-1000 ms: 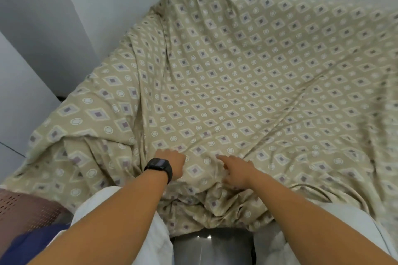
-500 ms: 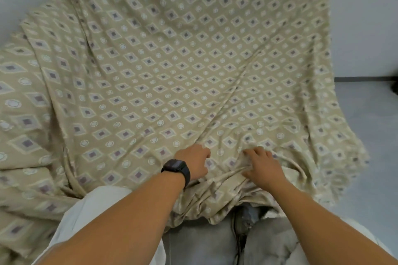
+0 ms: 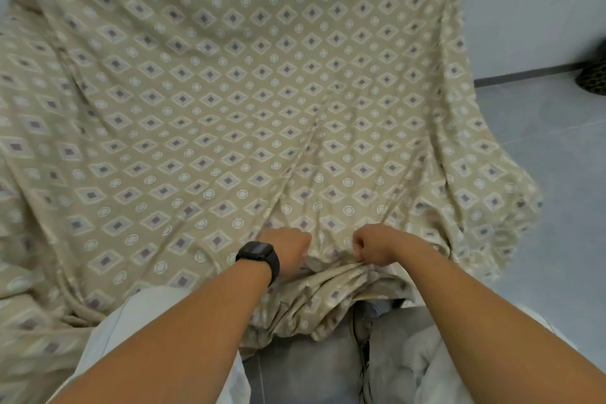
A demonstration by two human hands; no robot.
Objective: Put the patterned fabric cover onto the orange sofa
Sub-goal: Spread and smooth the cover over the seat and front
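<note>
Head view: one cover (image 3: pixel 229 115) spread wide; two hands, left (image 3: pixel 288 248) and right (image 3: pixel 377 246), each gripping its bunched near edge.

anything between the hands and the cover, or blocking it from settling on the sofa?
Nothing visible. Left hand and right hand both grip the patterned cover directly at its bunched near edge. The cover is draped across the sofa, hiding it completely.

Pale grey tiled floor (image 3: pixel 554 147) at right, meeting a plain light wall (image 3: pixel 524 3) along a dark skirting strip (image 3: pixel 524 74). Dark round spotted object (image 3: pixel 594 77) at the far right edge, cut off by the frame, resting on the floor by the strip.
</note>
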